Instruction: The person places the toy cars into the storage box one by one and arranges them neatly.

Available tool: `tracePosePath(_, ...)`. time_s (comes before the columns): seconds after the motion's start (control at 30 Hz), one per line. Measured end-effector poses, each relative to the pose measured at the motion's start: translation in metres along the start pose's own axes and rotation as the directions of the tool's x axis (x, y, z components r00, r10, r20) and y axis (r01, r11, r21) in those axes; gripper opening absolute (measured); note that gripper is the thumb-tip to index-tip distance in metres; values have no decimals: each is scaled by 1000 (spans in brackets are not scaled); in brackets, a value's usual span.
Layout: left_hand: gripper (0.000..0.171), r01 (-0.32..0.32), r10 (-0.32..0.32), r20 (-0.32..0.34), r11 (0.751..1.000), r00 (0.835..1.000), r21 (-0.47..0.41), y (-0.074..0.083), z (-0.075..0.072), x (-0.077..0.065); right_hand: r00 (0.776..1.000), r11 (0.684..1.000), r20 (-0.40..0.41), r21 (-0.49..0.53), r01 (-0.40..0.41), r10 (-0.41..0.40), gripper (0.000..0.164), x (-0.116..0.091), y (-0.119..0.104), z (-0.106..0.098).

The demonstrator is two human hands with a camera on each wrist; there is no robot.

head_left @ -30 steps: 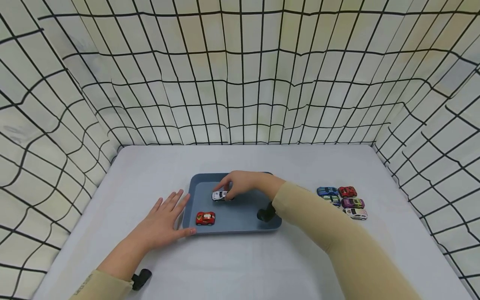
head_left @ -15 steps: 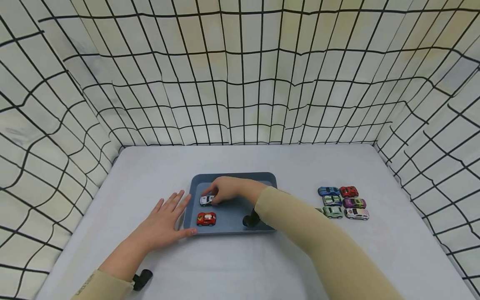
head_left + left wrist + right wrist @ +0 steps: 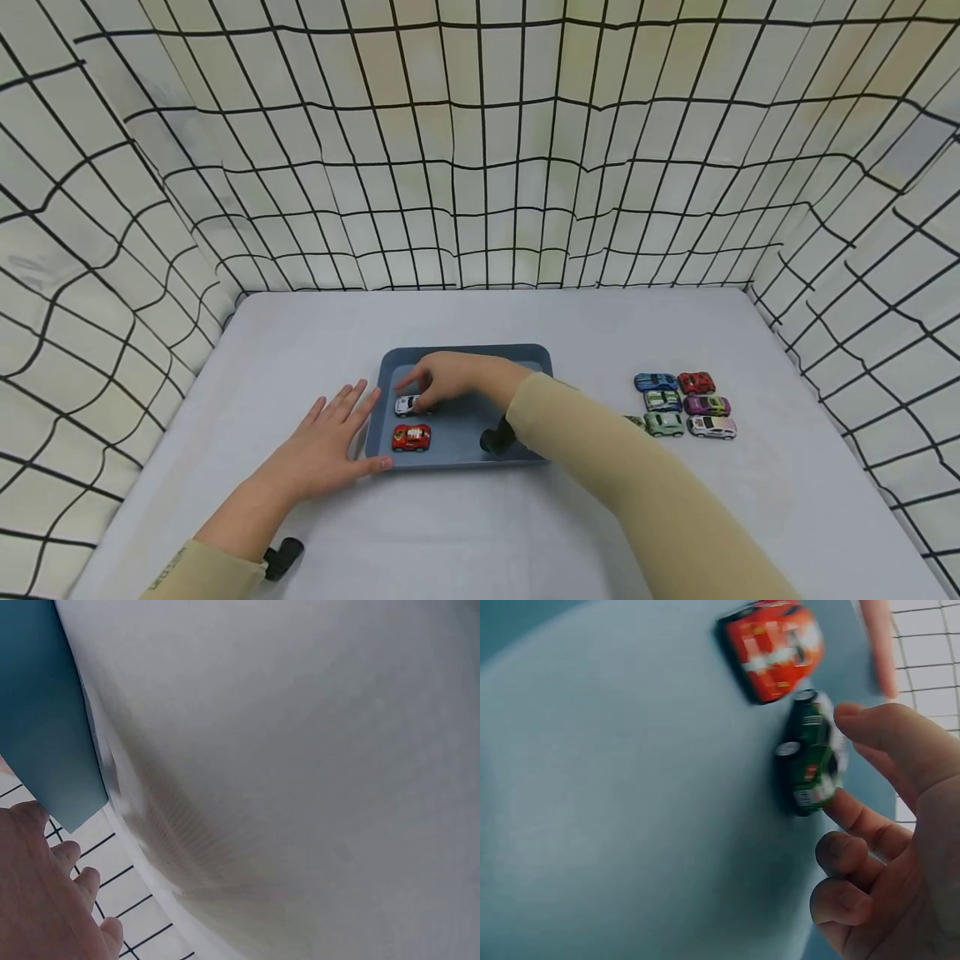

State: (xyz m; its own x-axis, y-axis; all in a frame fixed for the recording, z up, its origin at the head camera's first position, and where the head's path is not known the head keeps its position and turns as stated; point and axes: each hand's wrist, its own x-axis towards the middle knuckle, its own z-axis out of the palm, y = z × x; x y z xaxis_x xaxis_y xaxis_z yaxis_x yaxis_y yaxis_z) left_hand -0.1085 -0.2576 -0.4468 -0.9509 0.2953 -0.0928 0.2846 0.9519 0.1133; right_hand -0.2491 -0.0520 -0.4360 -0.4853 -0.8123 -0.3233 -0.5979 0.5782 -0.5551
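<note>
A blue-grey tray (image 3: 450, 454) lies on the white-covered table. In its left part stands a white-and-green toy car (image 3: 810, 754), just behind a red toy car (image 3: 411, 437). My right hand (image 3: 448, 377) is over the white-and-green car, thumb and fingers spread around it. In the right wrist view, the thumb tip overlaps one end of this car and a fingertip is right at the other. Palm down, my left hand (image 3: 322, 446) rests beside the tray with fingers straight, its thumb at the tray's front left edge. The left wrist view catches part of that hand.
Several toy cars are grouped right of the tray, among them a blue car (image 3: 656, 382), a purple car (image 3: 707, 406) and a white car (image 3: 712, 427). My right sleeve (image 3: 600, 467) partly hides this group. Black grid netting (image 3: 480, 167) surrounds the table's back and sides.
My right hand has carried the white-and-green car leftward across the tray to a spot behind the red car, and its fingers have loosened from it. The left hand has stayed in place.
</note>
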Motion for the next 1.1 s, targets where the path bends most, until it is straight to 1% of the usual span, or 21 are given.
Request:
tracePosePath(0.27, 106, 7, -7, 11, 1000, 1000, -5, -1, -1, -2, 998, 997, -58, 73, 38, -34, 48, -7, -2, -15)
tracePosePath(0.6, 108, 15, -15, 16, 1000, 1000, -9, -2, -1, -3, 993, 994, -94, 77, 78, -71, 47, -26, -4, -26)
tracePosePath(0.67, 107, 15, -15, 19, 1000, 1000, -14, -2, -1, -3, 992, 994, -104, 78, 78, -70, 46, -33, -2, -28)
tracePosePath(0.8, 108, 14, -14, 20, 1000, 1000, -19, 0, -1, -2, 989, 994, -133, 85, 73, -61, 44, -51, 7, -34)
tracePosePath(0.93, 107, 15, -14, 17, 1000, 1000, -20, 3, -1, 0, 986, 993, -159, 101, 69, -52, 43, -73, 23, -40)
tracePosePath(1.1, 108, 23, -23, 17, 1000, 1000, -15, 3, -3, 1, 985, 992, -170, 113, 51, -31, 43, -101, 42, -45)
